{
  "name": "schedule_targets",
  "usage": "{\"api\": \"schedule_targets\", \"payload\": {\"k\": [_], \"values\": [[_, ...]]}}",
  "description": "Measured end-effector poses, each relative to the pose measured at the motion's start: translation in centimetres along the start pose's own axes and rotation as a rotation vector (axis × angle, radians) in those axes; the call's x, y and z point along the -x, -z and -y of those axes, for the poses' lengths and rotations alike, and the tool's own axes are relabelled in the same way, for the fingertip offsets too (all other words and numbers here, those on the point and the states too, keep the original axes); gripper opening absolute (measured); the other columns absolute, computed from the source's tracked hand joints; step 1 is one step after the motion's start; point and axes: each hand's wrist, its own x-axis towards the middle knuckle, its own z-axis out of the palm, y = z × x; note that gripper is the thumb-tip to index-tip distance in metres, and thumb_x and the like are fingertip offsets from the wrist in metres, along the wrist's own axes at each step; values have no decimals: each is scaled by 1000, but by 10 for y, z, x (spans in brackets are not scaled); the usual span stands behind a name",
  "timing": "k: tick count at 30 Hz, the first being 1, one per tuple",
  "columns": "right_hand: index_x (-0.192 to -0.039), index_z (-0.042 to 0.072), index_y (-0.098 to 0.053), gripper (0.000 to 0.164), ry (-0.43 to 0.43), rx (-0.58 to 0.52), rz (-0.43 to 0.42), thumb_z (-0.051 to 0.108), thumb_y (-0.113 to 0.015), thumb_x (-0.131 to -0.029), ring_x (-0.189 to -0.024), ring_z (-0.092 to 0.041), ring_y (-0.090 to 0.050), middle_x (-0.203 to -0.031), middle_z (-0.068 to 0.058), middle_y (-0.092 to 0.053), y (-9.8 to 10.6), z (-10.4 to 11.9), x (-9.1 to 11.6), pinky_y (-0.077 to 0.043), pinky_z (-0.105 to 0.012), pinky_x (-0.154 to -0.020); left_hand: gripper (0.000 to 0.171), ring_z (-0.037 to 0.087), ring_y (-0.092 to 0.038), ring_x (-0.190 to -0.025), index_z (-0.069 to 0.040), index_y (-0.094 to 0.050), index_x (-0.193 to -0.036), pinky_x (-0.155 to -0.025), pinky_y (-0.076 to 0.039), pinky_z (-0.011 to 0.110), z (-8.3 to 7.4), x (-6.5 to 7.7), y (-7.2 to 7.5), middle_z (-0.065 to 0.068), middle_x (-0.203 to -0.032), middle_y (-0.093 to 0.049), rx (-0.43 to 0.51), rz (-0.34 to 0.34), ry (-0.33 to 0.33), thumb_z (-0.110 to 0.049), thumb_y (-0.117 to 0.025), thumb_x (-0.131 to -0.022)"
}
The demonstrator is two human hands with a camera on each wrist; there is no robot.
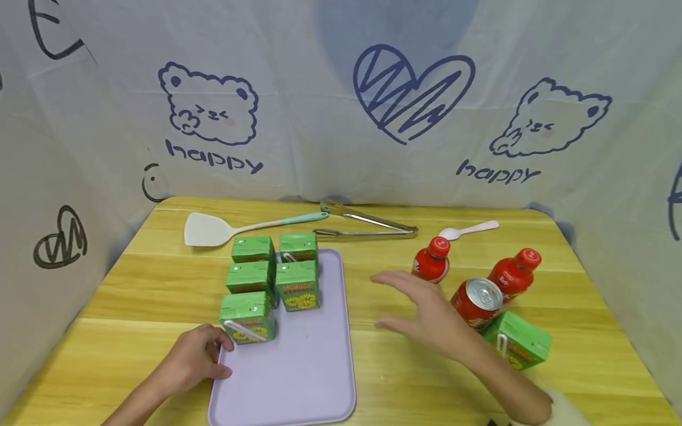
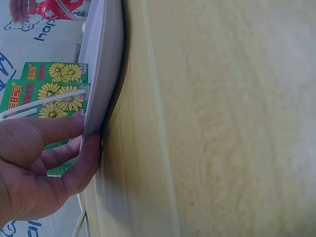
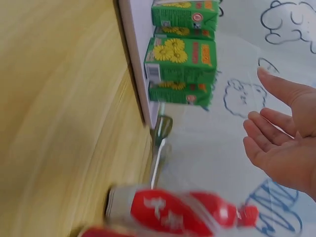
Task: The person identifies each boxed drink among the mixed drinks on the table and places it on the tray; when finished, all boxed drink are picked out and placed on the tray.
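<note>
My left hand [image 1: 193,360] pinches the left rim of a lilac tray [image 1: 306,378]; in the left wrist view its fingers and thumb [image 2: 81,165] lie on either side of that rim. Several green drink cartons [image 1: 297,287] with yellow flowers stand in two columns toward the tray's back left. Raised between the tray and a red bottle [image 1: 428,264], my right hand [image 1: 428,313] holds nothing, its fingers spread from the thumb. The right wrist view shows that hand [image 3: 286,133] apart from the cartons and the bottle [image 3: 182,212].
Right of my right hand stand a red can [image 1: 478,303], another red bottle [image 1: 514,275] and a green carton [image 1: 519,340]. Along the back lie a white spatula [image 1: 210,229], metal tongs [image 1: 373,222] and a pale pink spoon [image 1: 469,229]. A printed cloth [image 1: 309,130] hangs behind the wooden table [image 1: 133,284].
</note>
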Motion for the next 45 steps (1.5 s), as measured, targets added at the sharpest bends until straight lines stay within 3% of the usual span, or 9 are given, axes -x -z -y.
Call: {"api": "schedule_targets", "payload": {"k": [12, 13, 18, 27, 32, 35, 40, 43, 45], "values": [[-127, 31, -56, 64, -126, 199, -162, 30, -83, -70, -108, -13, -57, -125, 3, -61, 59, -16, 71, -55, -38, -81, 35, 15, -50, -68, -6, -65, -85, -53, -42, 23, -1, 0, -1, 4, -78, -55, -1, -2, -2, -2, -86, -57], [-128, 31, -56, 65, -135, 204, -170, 29, -84, -69, -108, -13, -57, -125, 2, -61, 62, -18, 75, -54, -32, -84, 35, 15, -50, -68, -6, -65, -85, -53, -42, 23, -1, 0, -1, 4, -77, -55, -4, -4, 1, -2, -86, -57], [-130, 30, -54, 72, -227, 248, -180, 34, -85, -66, -114, -21, -54, -131, -3, -58, 77, -32, 93, -47, -36, -93, 35, 15, -50, -68, -6, -65, -85, -52, -42, 23, -1, 1, -1, 4, -77, -54, -5, -3, 8, -1, -86, -57], [-131, 20, -53, 73, -408, 271, -177, 41, -82, -68, -116, -40, -50, -130, -13, -57, 84, -57, 114, -39, -62, -86, 35, 15, -50, -68, -6, -65, -85, -53, -42, 23, -1, 2, 0, 4, -77, -55, -4, -5, 8, -1, -86, -57], [-133, 12, -51, 77, -526, 297, -139, 49, -78, -70, -115, -46, -47, -131, -23, -53, 80, -76, 126, -39, -64, -85, 35, 15, -51, -68, -6, -65, -85, -53, -42, 23, -1, 1, -1, 4, -79, -55, -2, -1, -2, -2, -86, -57], [-131, 10, -52, 74, -526, 295, -139, 45, -78, -72, -111, -45, -50, -129, -24, -54, 77, -87, 133, -41, -63, -84, 36, 15, -51, -69, -6, -64, -85, -53, -42, 23, -1, 1, -1, 4, -79, -55, -6, 1, -2, -2, -86, -57], [-125, 6, -56, 64, -468, 282, -194, 33, -81, -72, -103, -42, -58, -122, -23, -60, 70, -101, 144, -49, -49, -82, 36, 15, -51, -69, -5, -64, -85, -53, -43, 23, -2, 1, -1, 4, -80, -55, -4, 6, 11, -1, -86, -57], [-123, 6, -58, 61, -471, 261, -219, 31, -81, -73, -97, -16, -63, -119, -22, -62, 68, -106, 147, -53, -21, -75, 36, 15, -51, -68, -5, -64, -85, -53, -42, 23, -2, 1, -1, 4, -79, -55, -3, 5, 16, -1, -86, -57], [-122, 6, -59, 60, -481, 244, -233, 31, -81, -73, -94, -6, -62, -118, -22, -62, 67, -107, 147, -50, -11, -71, 36, 15, -50, -68, -5, -64, -85, -53, -42, 23, -2, 1, -1, 4, -78, -55, -5, 4, 17, -1, -86, -57]]}}
